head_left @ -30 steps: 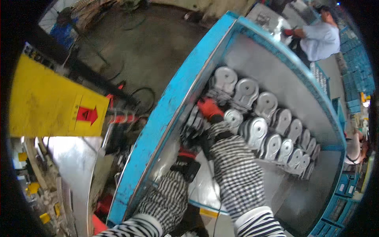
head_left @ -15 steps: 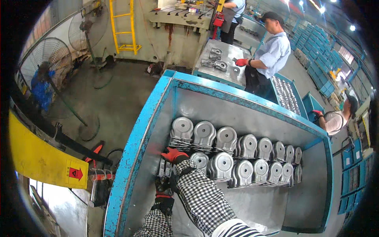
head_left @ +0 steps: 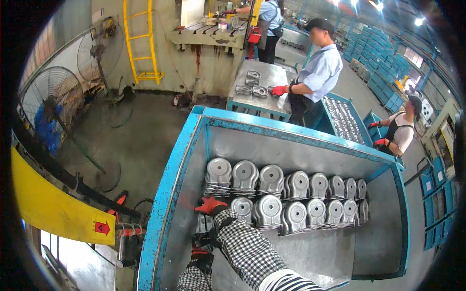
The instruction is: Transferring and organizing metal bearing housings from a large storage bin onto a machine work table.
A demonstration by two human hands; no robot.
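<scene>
My right hand (head_left: 211,205), in a red glove, reaches into the blue-rimmed metal bin (head_left: 180,160) near its left wall. Closer to me is my left hand (head_left: 203,241), in a dark and red glove. A few stamped metal parts (head_left: 204,223) stand between the two hands, which grip them from the far and near ends; some fingers are hidden. Just right of them lie two rows of stacked grey metal parts (head_left: 268,209), each rounded with a hole in its middle. The far row (head_left: 244,174) starts beyond my right hand.
A yellow guard (head_left: 63,199) and two fans (head_left: 51,99) are at the left. Beyond the bin, a person (head_left: 318,68) in red gloves stands by a metal table (head_left: 264,77) holding several parts. Another person (head_left: 400,128) is at the right, near blue crates (head_left: 439,203).
The view has shifted, so the bin sits slightly lower. Both hands stay at the same parts, which now look more upright. The person at the right has turned with both gloves showing.
</scene>
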